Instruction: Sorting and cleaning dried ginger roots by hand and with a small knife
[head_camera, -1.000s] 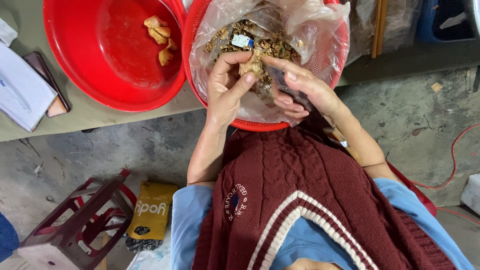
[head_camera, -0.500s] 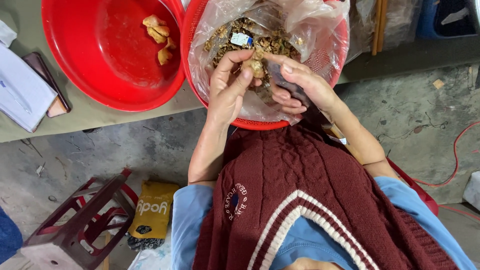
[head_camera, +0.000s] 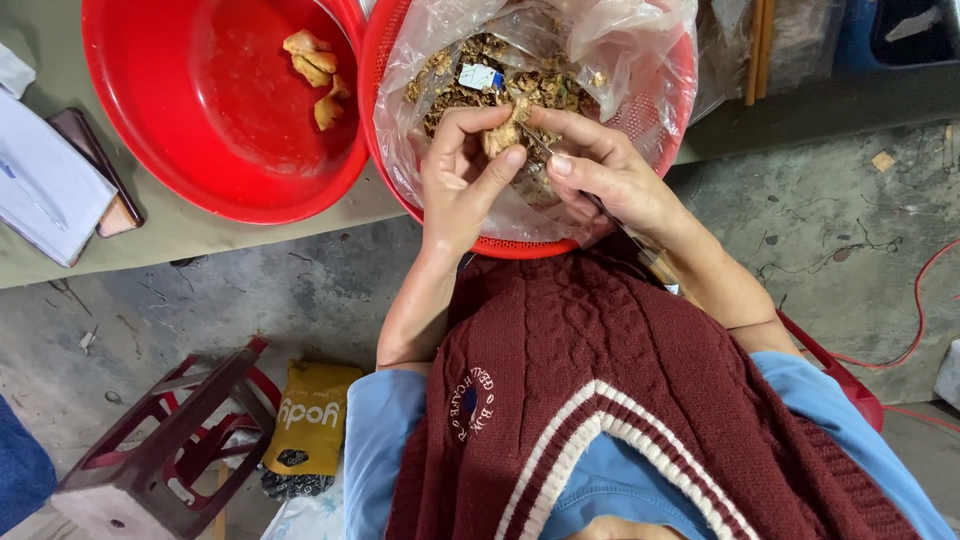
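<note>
Fingers (head_camera: 470, 125) of the left hand (head_camera: 462, 180) curl closed around a small pale brown piece (head_camera: 500, 135), with the thumb pressed against its lower side. Those of the right hand (head_camera: 605, 170) are folded too, gripping a thin knife (head_camera: 535, 148) whose blade tip touches the same piece; the forefinger lies along the top, and the handle is hidden in the palm. Both hands meet over the near part of a red mesh basket (head_camera: 660, 110), which sits at the near edge of a greenish table (head_camera: 200, 235) and juts out past it.

A clear plastic bag (head_camera: 620, 40) lines the basket. Inside it lies a heap of brown peelings (head_camera: 470, 75), with a small blue and white scrap (head_camera: 480, 76) on top, just beyond the fingertips. The held piece is above that heap, toward the near side of the basket.

Just beside the basket, touching its rim, stands a red basin (head_camera: 180, 130) further along the table. A few peeled yellowish pieces (head_camera: 312, 70) rest on its far wall. At the table's left end lie white papers (head_camera: 40, 185) and a dark flat case (head_camera: 90, 160).

Below the table edge, on the concrete floor (head_camera: 300, 290), are a dark red plastic stool (head_camera: 150, 440) and a yellow pouch (head_camera: 310, 415) near it. The person wears a maroon knitted vest (head_camera: 600, 400) over blue sleeves.
</note>
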